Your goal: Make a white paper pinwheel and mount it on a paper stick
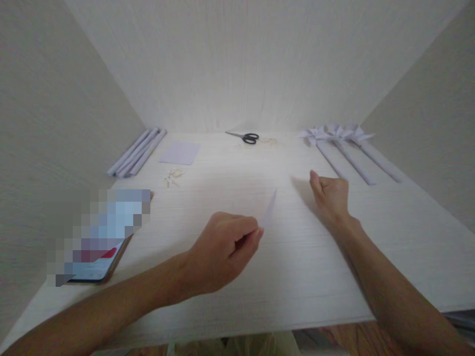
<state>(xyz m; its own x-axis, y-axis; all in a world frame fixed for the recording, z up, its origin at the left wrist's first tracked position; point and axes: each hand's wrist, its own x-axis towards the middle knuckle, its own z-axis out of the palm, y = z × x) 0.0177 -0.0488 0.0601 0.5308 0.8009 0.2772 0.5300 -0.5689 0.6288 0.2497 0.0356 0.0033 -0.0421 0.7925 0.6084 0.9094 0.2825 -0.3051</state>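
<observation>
Here, paper slip (269, 210) in left grip (226, 247)

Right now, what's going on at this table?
A person sits at a pale table. The left hand pinches a small paper slip; the right hand rests loosely curled on the tabletop. Finished paper pinwheels lie far right, rolled paper tubes far left, scissors at the back.
</observation>
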